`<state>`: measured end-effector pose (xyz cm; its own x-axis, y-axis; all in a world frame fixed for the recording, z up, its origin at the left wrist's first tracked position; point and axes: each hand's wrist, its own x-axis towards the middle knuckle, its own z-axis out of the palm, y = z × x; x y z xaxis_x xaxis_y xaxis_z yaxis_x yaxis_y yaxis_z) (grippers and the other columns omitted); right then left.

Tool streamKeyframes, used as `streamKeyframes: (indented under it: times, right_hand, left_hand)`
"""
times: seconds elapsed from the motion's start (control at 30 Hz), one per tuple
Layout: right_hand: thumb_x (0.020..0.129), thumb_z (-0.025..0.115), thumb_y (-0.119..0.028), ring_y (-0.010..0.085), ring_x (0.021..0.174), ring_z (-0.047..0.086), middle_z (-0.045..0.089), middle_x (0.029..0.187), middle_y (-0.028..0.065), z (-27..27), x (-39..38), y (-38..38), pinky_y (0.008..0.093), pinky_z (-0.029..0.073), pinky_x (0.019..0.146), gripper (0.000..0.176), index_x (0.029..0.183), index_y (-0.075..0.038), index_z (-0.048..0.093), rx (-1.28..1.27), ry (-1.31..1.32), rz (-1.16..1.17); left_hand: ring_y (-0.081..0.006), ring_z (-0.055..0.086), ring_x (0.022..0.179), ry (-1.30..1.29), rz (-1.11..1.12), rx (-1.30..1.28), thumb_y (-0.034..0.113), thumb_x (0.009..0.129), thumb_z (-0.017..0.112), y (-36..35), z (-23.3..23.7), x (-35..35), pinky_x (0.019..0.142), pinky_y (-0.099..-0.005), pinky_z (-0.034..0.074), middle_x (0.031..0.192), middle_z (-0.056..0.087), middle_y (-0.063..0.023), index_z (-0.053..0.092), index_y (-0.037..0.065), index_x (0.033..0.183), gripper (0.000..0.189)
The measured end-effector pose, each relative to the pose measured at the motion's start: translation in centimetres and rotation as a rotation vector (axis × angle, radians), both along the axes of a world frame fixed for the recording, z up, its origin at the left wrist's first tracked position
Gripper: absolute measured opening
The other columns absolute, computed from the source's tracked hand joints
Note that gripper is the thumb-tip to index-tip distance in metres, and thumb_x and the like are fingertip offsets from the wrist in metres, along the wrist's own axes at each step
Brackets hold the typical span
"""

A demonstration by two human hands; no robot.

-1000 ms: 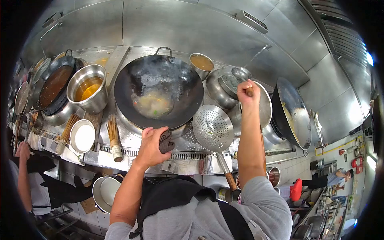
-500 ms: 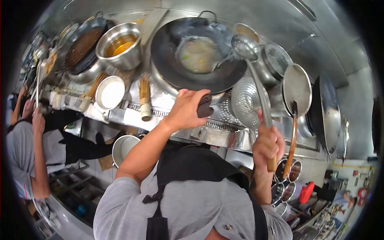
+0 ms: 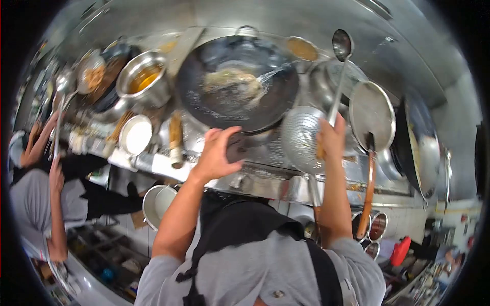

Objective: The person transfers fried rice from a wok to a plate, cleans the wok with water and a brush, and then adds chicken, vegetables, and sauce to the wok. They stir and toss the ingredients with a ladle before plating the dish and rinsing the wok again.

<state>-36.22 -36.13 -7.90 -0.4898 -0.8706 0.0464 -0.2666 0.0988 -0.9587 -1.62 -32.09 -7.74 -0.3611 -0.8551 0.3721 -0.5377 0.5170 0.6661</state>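
A large black wok (image 3: 199, 104) stands in front of me, with cloudy liquid (image 3: 232, 86) spread in it and a blurred splash at its right side. At the wok's near edge my left hand (image 3: 217, 155) grips a dark cloth (image 3: 236, 147). My right hand (image 3: 333, 136) is closed on the handle of a long metal ladle (image 3: 342, 45), whose bowl is raised to the right of the wok. A round perforated skimmer (image 3: 301, 137) lies beside the wok, just left of my right hand.
To the left are a steel pot (image 3: 155, 89) of amber liquid, a white bowl (image 3: 136, 134) and a bamboo brush (image 3: 176, 143). A wire strainer (image 3: 372, 115) and another wok (image 3: 423, 148) are on the right. A co-worker (image 3: 46, 194) stands at far left.
The ladle has come up out of the wok, and my right hand has moved upward with it. The wok's liquid has spread and splashed. The co-worker's ladle and strainer have shifted.
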Motion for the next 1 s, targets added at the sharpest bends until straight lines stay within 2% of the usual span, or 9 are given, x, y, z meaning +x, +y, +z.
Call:
streamKeyframes:
  times: [0.07,0.13,0.27,0.3,0.4,0.67,0.8,0.93,1.0]
  right_hand:
    - [0.091,0.066,-0.022,0.0308,0.101,0.064,0.061,0.116,0.0245,-4.0,-2.3,-6.8,0.0403,0.05,0.087,0.064,0.141,0.002,0.035,-0.054,0.055,-0.082]
    - [0.091,0.062,-0.019,0.0432,0.094,0.068,0.062,0.111,0.0336,-3.6,-2.4,-10.1,0.0439,0.049,0.093,0.065,0.14,0.007,0.027,0.148,0.089,-0.22]
    - [0.092,0.058,-0.006,0.0199,0.051,0.054,0.056,0.069,0.0083,-2.4,-5.7,-15.1,0.0341,0.045,0.045,0.015,0.105,-0.001,0.052,-0.046,-0.532,-0.137]
    - [0.092,0.056,-0.003,0.0167,0.05,0.052,0.052,0.063,0.0053,0.6,-5.6,-14.6,0.0301,0.044,0.044,0.007,0.086,-0.006,0.054,-0.08,-0.811,-0.122]
    - [0.093,0.052,-0.002,0.0127,0.049,0.052,0.051,0.062,0.0019,6.4,-7.7,-15.1,0.0265,0.046,0.045,0.014,0.08,-0.006,0.049,-0.296,-1.396,-0.041]
    - [0.094,0.053,-0.005,0.0093,0.051,0.048,0.049,0.061,-0.0013,11.8,-1.9,-4.1,0.0251,0.038,0.044,0.015,0.08,-0.007,0.049,-0.312,-1.336,0.278]
    - [0.102,0.045,-0.012,0.0079,0.053,0.043,0.047,0.074,0.0002,12.3,3.8,4.5,0.0252,0.037,0.047,0.03,0.12,0.009,0.056,-0.305,-1.409,0.566]
    - [0.103,0.041,-0.017,0.0108,0.054,0.045,0.049,0.079,0.0006,12.0,10.3,10.3,0.0291,0.04,0.047,0.041,0.137,0.005,0.047,-0.219,-1.526,0.644]
    - [0.103,0.039,-0.018,0.0122,0.058,0.049,0.05,0.082,0.0026,12.4,12.6,11.8,0.0308,0.042,0.05,0.048,0.143,0.008,0.037,-0.16,-1.784,0.668]
  left_hand:
    - [-0.0341,0.056,0.111,-0.037,0.079,-0.027,0.019,0.057,0.081,0.3,0.2,-0.5,0.111,-0.0456,0.03,0.116,0.065,-0.0132,0.052,0.009,0.133,0.082]
    - [-0.0337,0.056,0.111,-0.005,0.08,-0.05,0.017,0.058,0.081,0.3,0.0,-0.7,0.112,-0.046,0.029,0.116,0.064,-0.0129,0.052,0.009,0.133,0.081]
    - [-0.033,0.057,0.11,-0.008,0.105,-0.031,0.017,0.058,0.08,0.4,0.4,-1.0,0.112,-0.0462,0.029,0.112,0.066,-0.0127,0.051,0.008,0.132,0.08]
    - [-0.033,0.057,0.11,-0.012,0.107,-0.041,0.017,0.059,0.08,0.4,0.6,-1.1,0.112,-0.0463,0.029,0.111,0.066,-0.0126,0.051,0.007,0.132,0.08]
    - [-0.0331,0.058,0.109,-0.015,0.09,-0.038,0.017,0.059,0.08,0.6,0.6,-1.0,0.112,-0.0466,0.029,0.108,0.067,-0.0126,0.051,0.007,0.132,0.079]
    - [-0.0346,0.06,0.105,0.012,-0.011,-0.094,0.018,0.059,0.08,0.0,0.1,0.1,0.11,-0.0468,0.029,0.105,0.067,-0.0161,0.048,0.007,0.133,0.081]
    - [-0.0345,0.058,0.11,-0.011,-0.089,-0.059,0.022,0.058,0.081,-0.7,-0.6,0.9,0.109,-0.0479,0.029,0.114,0.065,-0.0169,0.048,0.008,0.135,0.085]
    - [-0.0325,0.058,0.11,0.084,-0.048,-0.115,0.021,0.063,0.082,-0.5,-0.5,1.0,0.106,-0.0461,0.035,0.113,0.064,-0.013,0.047,0.008,0.137,0.083]
    - [-0.0293,0.061,0.11,0.643,-0.121,0.261,0.019,0.073,0.077,-0.7,0.6,0.8,0.101,-0.0425,0.044,0.113,0.065,-0.0128,0.045,0.006,0.136,0.072]
